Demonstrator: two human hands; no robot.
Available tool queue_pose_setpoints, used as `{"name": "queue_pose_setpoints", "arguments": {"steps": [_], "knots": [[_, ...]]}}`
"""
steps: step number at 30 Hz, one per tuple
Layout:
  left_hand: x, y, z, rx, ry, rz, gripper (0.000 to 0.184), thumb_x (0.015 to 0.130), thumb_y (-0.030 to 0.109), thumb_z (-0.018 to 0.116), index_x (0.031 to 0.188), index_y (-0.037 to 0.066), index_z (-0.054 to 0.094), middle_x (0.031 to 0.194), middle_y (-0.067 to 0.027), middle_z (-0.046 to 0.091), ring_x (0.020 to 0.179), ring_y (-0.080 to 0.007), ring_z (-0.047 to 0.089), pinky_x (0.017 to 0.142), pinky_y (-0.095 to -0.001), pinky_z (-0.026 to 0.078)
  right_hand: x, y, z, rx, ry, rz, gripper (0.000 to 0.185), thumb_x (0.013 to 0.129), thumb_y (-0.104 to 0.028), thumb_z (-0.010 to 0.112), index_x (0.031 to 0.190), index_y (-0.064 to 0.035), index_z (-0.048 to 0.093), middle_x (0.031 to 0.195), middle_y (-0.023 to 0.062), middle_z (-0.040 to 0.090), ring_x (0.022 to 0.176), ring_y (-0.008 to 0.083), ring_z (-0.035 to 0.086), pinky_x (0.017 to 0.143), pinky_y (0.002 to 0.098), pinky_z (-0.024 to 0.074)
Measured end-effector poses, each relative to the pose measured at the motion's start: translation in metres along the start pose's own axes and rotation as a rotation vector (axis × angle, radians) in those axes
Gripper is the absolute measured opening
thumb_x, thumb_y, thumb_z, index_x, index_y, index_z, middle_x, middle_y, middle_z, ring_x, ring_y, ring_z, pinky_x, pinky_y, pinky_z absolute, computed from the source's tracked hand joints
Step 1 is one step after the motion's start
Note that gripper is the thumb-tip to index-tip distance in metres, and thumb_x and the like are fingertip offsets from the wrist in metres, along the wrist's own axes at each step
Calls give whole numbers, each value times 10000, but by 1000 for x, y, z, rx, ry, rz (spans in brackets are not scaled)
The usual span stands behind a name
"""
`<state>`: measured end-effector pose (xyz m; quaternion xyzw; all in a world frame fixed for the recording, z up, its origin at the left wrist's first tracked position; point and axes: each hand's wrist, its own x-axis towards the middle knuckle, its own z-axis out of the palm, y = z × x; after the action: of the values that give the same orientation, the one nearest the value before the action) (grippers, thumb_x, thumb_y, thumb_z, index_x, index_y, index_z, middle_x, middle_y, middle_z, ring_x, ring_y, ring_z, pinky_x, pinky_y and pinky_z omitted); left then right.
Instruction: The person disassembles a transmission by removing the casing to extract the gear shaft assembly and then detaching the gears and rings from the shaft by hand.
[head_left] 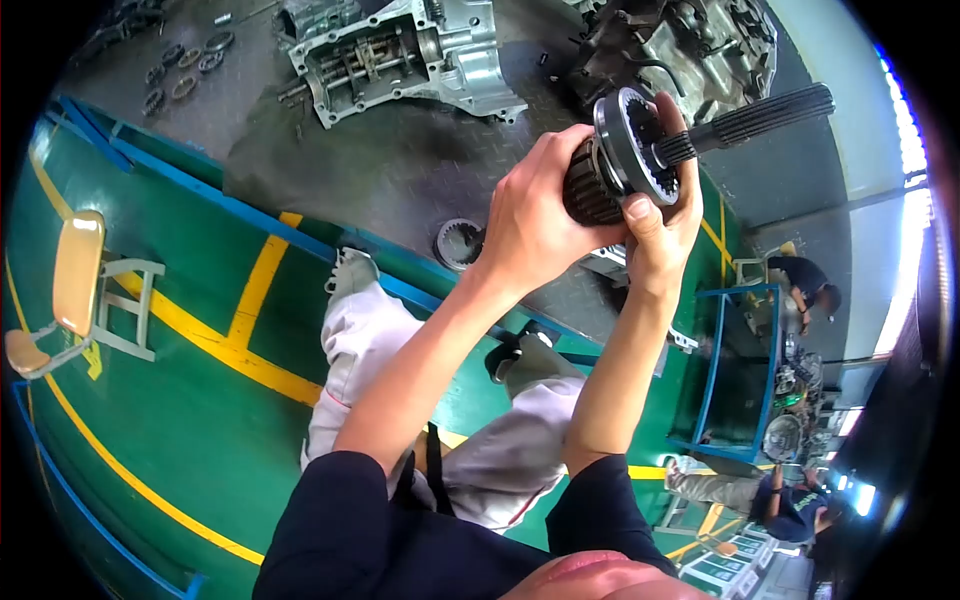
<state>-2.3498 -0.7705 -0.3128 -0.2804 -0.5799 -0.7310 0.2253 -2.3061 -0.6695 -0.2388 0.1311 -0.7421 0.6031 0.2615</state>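
The left hand [535, 205] grips the ribbed gear [590, 192]. The right hand [664, 235] clasps the toothed ring [622, 150]; a splined shaft [768, 116] projects beyond it.

Gear assembly [622, 150]: bare metal; broad ring smooth with satin sheen, splined shaft [770, 118] darker, finely ridged. Opened housing [478, 75]: grey metal, dull, rough cast-looking walls. Worktop [345, 185]: dark, worn, mostly matt, raised tread pattern. Floor [200, 400]: green coating, smooth, slightly glossy. Trousers [365, 335]: pale matt cloth, creased. Chair seat [80, 270]: smooth, glossy; material unclear.
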Motion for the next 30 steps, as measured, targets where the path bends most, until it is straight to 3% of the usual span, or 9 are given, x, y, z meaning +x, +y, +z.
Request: {"name": "queue_pose_setpoints", "arguments": {"steps": [8,13,15,18,22,24,27,30], "knots": [[4,0,-12,-8,70,-50,770,615,287,900,1251,41,544,1128,-165,647,1006,-369,667,828,-449,552,-4,18,-3,-37,4,5,1096,662,-417,915,1476,77,373,1361,186,539,1267,274,540,1101,387,408],[6,-4,-18,-15,82,-62,805,608,284,909,1262,5,531,1126,-171,647,999,-364,676,837,-441,557,-7,23,2,-49,38,17,1095,680,-405,907,1485,83,348,1354,194,541,1250,274,548,1085,379,419],[7,-1,-21,-56,86,-124,777,611,196,928,1264,33,539,1141,-146,680,1056,-283,679,918,-381,532,-5,23,7,-48,43,25,1097,682,-403,907,1487,83,342,1351,197,542,1249,274,549,1082,381,423],[8,-1,-24,-77,90,-151,785,612,193,924,1272,29,533,1146,-147,678,1059,-273,677,918,-373,530,-3,21,14,-17,25,27,1092,692,-396,903,1488,87,333,1367,199,529,1249,274,549,1083,383,426],[8,-3,-27,-67,95,-141,791,607,187,921,1276,25,531,1138,-156,682,1058,-274,679,918,-370,528,-3,19,17,-19,18,18,1089,690,-343,914,1493,87,318,1389,198,509,1251,277,548,1096,395,418],[8,-4,-28,-32,79,-87,790,617,256,906,1262,2,528,1150,-181,654,1032,-363,673,868,-428,554,-2,16,20,-17,21,26,1089,686,-320,919,1494,88,313,1392,196,506,1254,277,547,1104,403,412],[8,-3,-27,-73,71,-97,768,621,240,897,1259,17,535,1154,-180,656,1038,-368,671,872,-428,551,-1,11,23,-49,30,-5,1135,650,-268,942,1515,59,284,1378,188,508,1257,274,542,1108,413,407],[8,-9,-24,-92,66,-72,741,626,225,890,1253,33,545,1147,-177,666,1040,-371,673,877,-420,548,-1,6,24,-151,25,-68,1276,595,-233,968,1565,-20,166,1370,181,491,1249,277,543,1103,415,414]]}}
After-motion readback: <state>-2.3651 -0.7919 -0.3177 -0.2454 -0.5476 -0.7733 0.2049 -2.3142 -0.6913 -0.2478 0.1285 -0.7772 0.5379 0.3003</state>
